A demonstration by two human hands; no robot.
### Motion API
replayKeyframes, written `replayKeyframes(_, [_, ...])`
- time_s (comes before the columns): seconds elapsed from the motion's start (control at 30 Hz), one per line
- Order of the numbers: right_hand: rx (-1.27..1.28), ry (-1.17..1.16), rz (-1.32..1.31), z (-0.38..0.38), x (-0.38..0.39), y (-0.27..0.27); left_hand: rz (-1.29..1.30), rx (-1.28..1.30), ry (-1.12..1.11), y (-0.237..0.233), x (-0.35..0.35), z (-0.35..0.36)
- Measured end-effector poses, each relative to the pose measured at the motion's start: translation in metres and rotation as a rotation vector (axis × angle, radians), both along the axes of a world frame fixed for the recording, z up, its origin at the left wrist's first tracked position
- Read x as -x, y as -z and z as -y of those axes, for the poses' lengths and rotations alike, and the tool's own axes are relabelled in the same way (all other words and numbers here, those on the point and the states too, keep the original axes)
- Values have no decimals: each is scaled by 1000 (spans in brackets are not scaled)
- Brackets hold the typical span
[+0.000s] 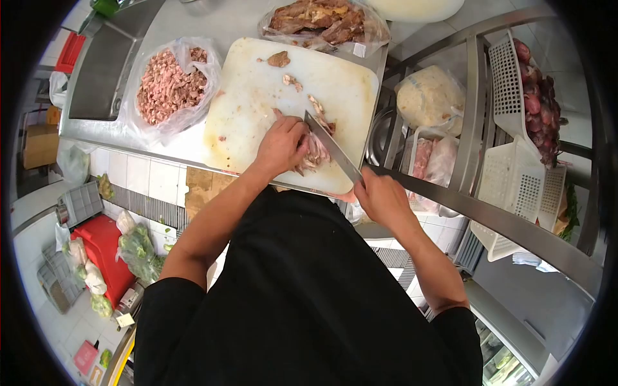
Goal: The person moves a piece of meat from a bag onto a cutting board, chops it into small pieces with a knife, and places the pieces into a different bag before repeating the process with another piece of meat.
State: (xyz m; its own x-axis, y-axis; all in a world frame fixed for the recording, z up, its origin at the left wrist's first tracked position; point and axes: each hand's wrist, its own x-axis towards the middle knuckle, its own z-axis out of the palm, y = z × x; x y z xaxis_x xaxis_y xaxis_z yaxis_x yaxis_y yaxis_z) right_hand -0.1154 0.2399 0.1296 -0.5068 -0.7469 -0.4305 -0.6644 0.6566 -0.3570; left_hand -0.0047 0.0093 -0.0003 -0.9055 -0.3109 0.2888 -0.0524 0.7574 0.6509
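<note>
My right hand [384, 196] is wrapped round the handle of a long kitchen knife [335, 149], whose blade slants up and left across the white cutting board [244, 96]. Against the left side of the blade lies sliced meat [315, 153], with my left hand [282, 145] pressing on it, fingers curled. Beyond the blade a few cut strips [320, 114] rest on the board. Farther up are a brown meat piece [279, 59] and a small scrap [292, 82]. The underside of my left fingers is hidden.
Left of the board sits a bag of diced meat [170, 87]; behind it, a bag of large meat pieces [315, 24]. A metal sink [106, 71] is at far left. On the right, a steel rack [473, 96] holds bagged food and a basket of red onions [537, 103].
</note>
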Motion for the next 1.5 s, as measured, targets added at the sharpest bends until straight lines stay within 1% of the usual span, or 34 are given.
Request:
replayKeyframes(0.03, [-47, 7, 17, -5, -3, -2, 0, -2, 0, 2, 1, -1])
replayKeyframes(0.1, [-40, 13, 8, -6, -6, 14, -32, 71, -16, 7, 4, -3])
replayKeyframes(0.2, [-27, 51, 44, 20, -5, 49, -36, 96, -13, 9, 7, -4])
replayKeyframes(0.27, [6, 86, 2, 46, -5, 68, -26, 115, -13, 7, 7, -2])
replayKeyframes(0.3, [8, 87, 4, 58, -3, 71, -15, 127, -4, 8, 6, -3])
replayKeyframes(0.37, [95, 90, -35, 68, 1, 75, -51, 97, -10, 12, 9, -6])
replayKeyframes(0.43, [114, 84, -45, 66, 3, 67, -88, 77, -23, 9, 8, -5])
replayKeyframes(0.5, [137, 64, -58, 64, 7, 51, 8, 26, 8, 3, 5, -1])
replayKeyframes(0.6, [60, 45, -14, 30, -1, 14, -23, 40, -11, -3, -1, -1])
replayKeyframes(0.7, [0, 14, 16, 3, -8, 0, -19, 79, -15, 3, 0, -3])
replayKeyframes(0.77, [7, 30, 18, -5, -11, 8, -27, 69, -25, 4, 3, -5])
replayKeyframes(0.8, [3, 28, 22, -1, -11, 21, -32, 60, -30, 5, 3, -7])
replayKeyframes(0.87, [-3, 30, -28, 25, -10, 55, -6, 72, -25, 6, 4, -8])
replayKeyframes(0.93, [36, 46, -45, 53, -12, 72, 21, 93, -24, 7, 2, -6])
replayKeyframes(1.0, [75, 72, -71, 71, -5, 78, -18, 101, -26, 8, 3, -7])
replayKeyframes(1.07, [168, 45, -64, 84, 4, 74, -10, 84, 2, 7, 2, -5])
replayKeyframes(1.1, [174, 43, -67, 82, 5, 68, -2, 66, 26, 6, 2, -2])
replayKeyframes(1.2, [135, 50, -21, 52, 6, 36, -36, 41, -17, -3, -4, 1])
replayKeyframes(1.27, [29, -10, 11, 26, 0, 8, -30, 43, -5, 2, -5, 0])
replayKeyframes(1.3, [27, -13, 13, 18, -4, 6, -26, 51, 10, 3, -5, 1])
replayKeyframes(1.37, [-68, 24, 64, 9, -8, 7, -38, 68, -3, 5, -3, -1])
replayKeyframes(1.4, [-73, 25, 68, 11, -8, 21, -47, 83, -10, 6, -3, -3])
replayKeyframes(1.47, [14, 15, 4, 28, -9, 64, -29, 91, -11, 9, -2, -6])
replayKeyframes(1.5, [17, 13, 7, 41, -11, 71, -15, 108, -15, 9, -2, -5])
